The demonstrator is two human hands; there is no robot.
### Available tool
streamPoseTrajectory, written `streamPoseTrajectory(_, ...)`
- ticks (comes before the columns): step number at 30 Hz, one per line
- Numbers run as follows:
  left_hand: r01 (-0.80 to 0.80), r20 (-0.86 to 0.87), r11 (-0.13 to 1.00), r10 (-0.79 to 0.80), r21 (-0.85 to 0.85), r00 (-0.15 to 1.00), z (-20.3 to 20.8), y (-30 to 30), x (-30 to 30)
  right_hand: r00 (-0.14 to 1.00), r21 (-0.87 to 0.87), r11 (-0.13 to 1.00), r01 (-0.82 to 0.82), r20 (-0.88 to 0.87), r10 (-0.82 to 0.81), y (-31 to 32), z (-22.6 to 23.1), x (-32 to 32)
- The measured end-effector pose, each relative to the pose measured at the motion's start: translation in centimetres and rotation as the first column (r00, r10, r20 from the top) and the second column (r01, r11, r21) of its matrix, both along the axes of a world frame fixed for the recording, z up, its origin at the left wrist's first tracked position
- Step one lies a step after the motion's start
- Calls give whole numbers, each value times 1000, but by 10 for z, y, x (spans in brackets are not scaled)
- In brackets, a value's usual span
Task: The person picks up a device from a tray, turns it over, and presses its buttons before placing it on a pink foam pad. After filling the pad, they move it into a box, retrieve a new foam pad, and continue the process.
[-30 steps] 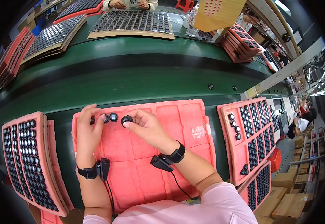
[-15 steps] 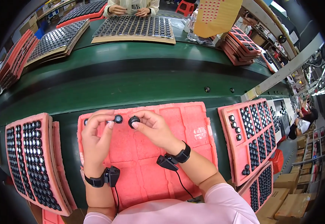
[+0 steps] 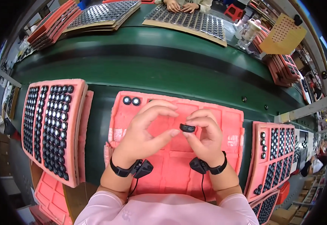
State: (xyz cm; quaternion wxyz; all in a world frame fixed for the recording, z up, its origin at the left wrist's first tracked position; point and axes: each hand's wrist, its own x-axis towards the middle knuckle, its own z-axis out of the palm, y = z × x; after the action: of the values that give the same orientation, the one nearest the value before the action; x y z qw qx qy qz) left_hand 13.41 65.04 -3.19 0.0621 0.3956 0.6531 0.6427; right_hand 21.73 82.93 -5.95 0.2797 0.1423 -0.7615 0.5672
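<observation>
Green conveyor-style workbench (image 3: 171, 71), curved by the lens, carrying several trays. Centre foreground: pink foam tray (image 3: 231, 123), mostly bare, with two small round black-rimmed parts (image 3: 131, 100) seated side by side near its far left corner. Left hand (image 3: 144, 131): raised over the pink foam tray, palm turned inward, fingers spread and loosely curled, thumb tip reaching toward the small black ring-shaped part (image 3: 187, 128); whether it touches cannot be told. Right hand (image 3: 204, 137): fingers bent down and pinched on the small black ring-shaped part, which is held level above the tray's middle, between both hands. Both wrists carry a black strap with a small black device and trailing cable; pink sleeves enter from the lower edge. Left of the foam tray, just apart: pink foam tray filled with rows of round black parts (image 3: 52, 127). Right: pink foam tray partly filled with black parts (image 3: 276, 157), with another below it. Far side of the bench: flat brown boards covered with dark parts (image 3: 186, 18), and another person's hands (image 3: 180, 5) resting on one. Stacked red trays (image 3: 283, 69) stand far right.
</observation>
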Motion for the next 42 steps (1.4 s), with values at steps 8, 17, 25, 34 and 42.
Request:
streamPoseTrajectory(8,76,-67,988,-85,-135,994,-5,7,-1,985,181,976,123,-138,-99,3,3,0)
streamPoseTrajectory(17,43,-202,997,-56,-72,978,-8,12,-1,985,198,968,153,-111,-133,3,2,-2)
streamPoseTrajectory(25,-3,-205,998,-11,-68,979,-7,13,0,997,-195,981,-23,67,37,5,1,-2)
streamPoseTrajectory(34,-1,-220,997,-15,-73,975,-9,13,0,898,-573,812,-110,294,328,1,2,5)
streamPoseTrajectory(42,29,6,999,-29,-36,1000,-12,16,4,998,-20,999,35,61,-34,0,0,-3)
